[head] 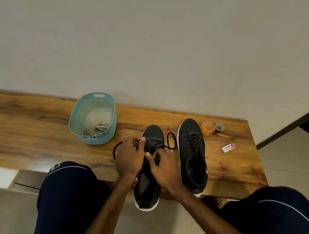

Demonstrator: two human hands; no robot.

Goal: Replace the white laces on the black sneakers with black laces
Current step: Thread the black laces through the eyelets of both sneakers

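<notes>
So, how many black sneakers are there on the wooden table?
2. The first sneaker lies under the left hand and right hand, heel past the table edge; the second sneaker stands to its right, laced in black. None seems hidden.

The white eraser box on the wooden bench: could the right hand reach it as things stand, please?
Probably, once freed: the right hand pinches the black lace, and only the low laced black sneaker lies between it and the white eraser box.
</notes>
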